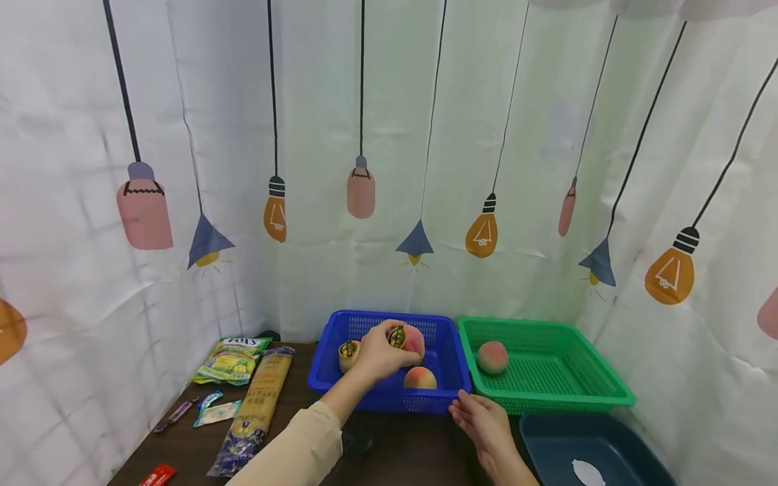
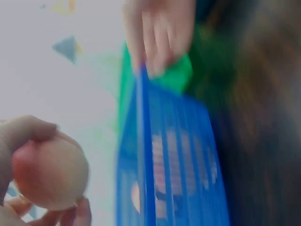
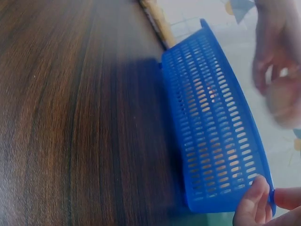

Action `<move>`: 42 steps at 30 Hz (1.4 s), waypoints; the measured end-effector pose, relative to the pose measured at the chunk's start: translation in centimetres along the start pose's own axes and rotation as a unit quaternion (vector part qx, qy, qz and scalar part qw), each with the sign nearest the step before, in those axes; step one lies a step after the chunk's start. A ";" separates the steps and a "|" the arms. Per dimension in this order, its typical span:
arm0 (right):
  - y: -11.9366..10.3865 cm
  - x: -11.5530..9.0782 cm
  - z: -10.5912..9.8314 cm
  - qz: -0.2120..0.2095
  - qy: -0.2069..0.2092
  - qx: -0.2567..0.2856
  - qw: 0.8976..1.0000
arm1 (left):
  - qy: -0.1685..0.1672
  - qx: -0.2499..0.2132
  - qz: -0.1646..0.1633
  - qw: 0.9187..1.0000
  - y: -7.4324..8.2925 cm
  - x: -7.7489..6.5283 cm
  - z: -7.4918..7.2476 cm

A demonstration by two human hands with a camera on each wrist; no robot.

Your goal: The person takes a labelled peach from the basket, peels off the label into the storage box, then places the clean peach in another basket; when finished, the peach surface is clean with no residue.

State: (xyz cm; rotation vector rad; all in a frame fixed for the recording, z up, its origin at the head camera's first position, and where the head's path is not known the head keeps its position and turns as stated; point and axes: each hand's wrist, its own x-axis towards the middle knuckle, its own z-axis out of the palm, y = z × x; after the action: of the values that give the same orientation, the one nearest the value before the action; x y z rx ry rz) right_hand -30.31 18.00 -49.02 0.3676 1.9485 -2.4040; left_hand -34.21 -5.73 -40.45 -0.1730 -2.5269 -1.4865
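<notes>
I've got the left hand (image 1: 381, 352) up over the blue basket (image 1: 419, 403), thumb and fingers curled round a peach (image 2: 54, 175). The wrist views show me that peach raised clear of the rim, apart from it (the right one blurs it badly, so I trust the left).

Over on the other side, the right hand (image 1: 485, 426) pinches the rim at the basket's near right corner, thumb and fingertips pressed on it from either side.

Down inside the blue basket I can make out another fruit (image 1: 420, 378) near the front wall and a labelled fruit (image 1: 348, 356) toward the left, its sticker black and yellow. Right next door, just beside it, stands the green basket (image 1: 556, 368), one lone peach (image 1: 492, 357) sitting toward its left end. In front of that I see a dark tray (image 1: 565, 432) bearing a white leaf-shaped piece (image 1: 587, 472).

Out to the left on the brown table (image 1: 395, 449), a long yellow pack (image 1: 258, 405) lies slantwise beside a yellow-green bag (image 1: 234, 360), small wrapped sweets (image 1: 217, 412) and a red packet (image 1: 158, 475). Behind everything hangs a white curtain (image 1: 316, 277) printed with lamps.
</notes>
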 end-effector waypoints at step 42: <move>-0.3 -9.4 2.9 -0.336 -0.131 -0.224 0.906 | 0.203 0.032 0.336 0.919 -6.7 -14.5 1.0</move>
State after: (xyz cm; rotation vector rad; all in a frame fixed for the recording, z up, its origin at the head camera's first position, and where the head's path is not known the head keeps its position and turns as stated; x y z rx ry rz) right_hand -21.66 14.04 -46.32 -0.7153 2.6834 -1.9988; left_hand -21.63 -8.03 -49.99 -0.5852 -1.8944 -1.0265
